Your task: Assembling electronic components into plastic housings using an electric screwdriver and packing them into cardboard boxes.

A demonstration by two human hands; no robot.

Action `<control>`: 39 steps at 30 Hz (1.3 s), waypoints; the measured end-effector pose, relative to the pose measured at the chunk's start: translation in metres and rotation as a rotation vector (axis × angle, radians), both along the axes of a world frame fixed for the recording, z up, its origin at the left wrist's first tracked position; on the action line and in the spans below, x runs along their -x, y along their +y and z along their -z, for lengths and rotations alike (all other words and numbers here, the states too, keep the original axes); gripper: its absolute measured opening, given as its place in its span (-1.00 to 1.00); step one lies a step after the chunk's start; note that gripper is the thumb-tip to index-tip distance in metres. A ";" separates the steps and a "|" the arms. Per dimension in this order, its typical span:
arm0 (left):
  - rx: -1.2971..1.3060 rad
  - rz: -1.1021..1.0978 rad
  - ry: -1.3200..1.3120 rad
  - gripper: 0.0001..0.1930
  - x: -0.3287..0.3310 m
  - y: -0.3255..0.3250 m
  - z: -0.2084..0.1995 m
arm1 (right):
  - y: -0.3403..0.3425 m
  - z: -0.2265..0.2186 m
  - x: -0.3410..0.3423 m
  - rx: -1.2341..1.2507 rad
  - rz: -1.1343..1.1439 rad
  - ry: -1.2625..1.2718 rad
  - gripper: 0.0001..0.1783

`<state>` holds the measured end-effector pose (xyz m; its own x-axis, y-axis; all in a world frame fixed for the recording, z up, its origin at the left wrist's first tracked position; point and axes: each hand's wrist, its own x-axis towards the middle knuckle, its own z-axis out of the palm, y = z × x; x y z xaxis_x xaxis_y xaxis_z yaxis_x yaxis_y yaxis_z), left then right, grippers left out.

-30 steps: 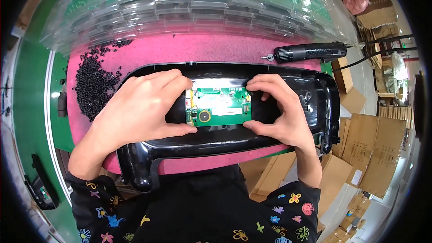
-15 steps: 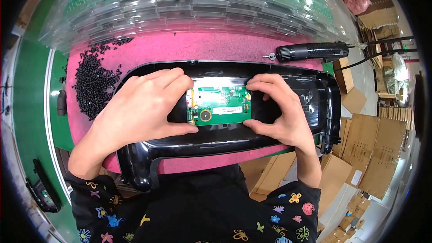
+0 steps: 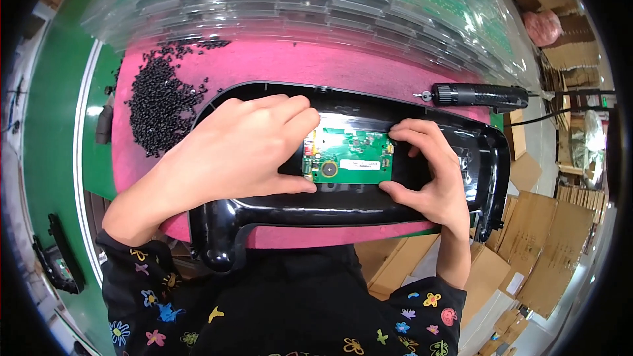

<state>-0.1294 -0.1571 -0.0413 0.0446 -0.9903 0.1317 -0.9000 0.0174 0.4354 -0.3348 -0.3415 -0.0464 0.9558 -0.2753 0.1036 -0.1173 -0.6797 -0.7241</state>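
Observation:
A green circuit board (image 3: pixel 359 148) with a white label and a round black part lies within a long black plastic housing (image 3: pixel 343 214). My left hand (image 3: pixel 254 145) pinches the board's left edge, thumb at the lower corner and fingers at the upper one. At the opposite end, my right hand (image 3: pixel 432 171) curls round the right edge, its thumb and forefinger touching the corners there. Both hands are closed on the board. Whether the board touches the housing's floor I cannot tell.
Black screws (image 3: pixel 158 102) are heaped on the pink mat (image 3: pixel 277 59), left of the housing. Behind lies a black electric screwdriver (image 3: pixel 481 95) with cables. Clear plastic trays (image 3: pixel 310 10) of green boards are stacked at the back. Cardboard boxes (image 3: pixel 544 250) stand at right.
The view has shifted and tilted slightly, so housing, board and hands appear further right. Both hands keep the same hold on the board.

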 end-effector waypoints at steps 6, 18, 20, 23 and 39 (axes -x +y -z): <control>0.013 0.031 -0.011 -0.46 -0.002 0.003 0.000 | 0.003 0.000 -0.001 0.030 0.005 0.020 -0.37; 0.222 0.001 0.116 -0.53 -0.021 0.022 -0.012 | 0.010 -0.033 0.006 0.009 0.119 0.081 -0.08; 0.379 -0.096 0.140 -0.78 -0.045 0.022 -0.020 | -0.014 -0.031 0.018 0.031 0.368 -0.072 -0.35; 0.303 -0.269 -0.012 -0.88 -0.071 0.032 -0.026 | -0.059 -0.041 0.037 0.869 0.507 0.086 -0.45; 0.064 -0.368 -0.193 -0.84 -0.074 0.033 0.004 | -0.078 -0.017 -0.003 -0.212 0.669 -0.785 -0.56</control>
<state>-0.0557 -0.1237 -0.0456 0.3622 -0.9024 0.2334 -0.9162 -0.2988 0.2669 -0.3322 -0.4191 -0.0294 0.2874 -0.8069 0.5160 0.1316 -0.5004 -0.8557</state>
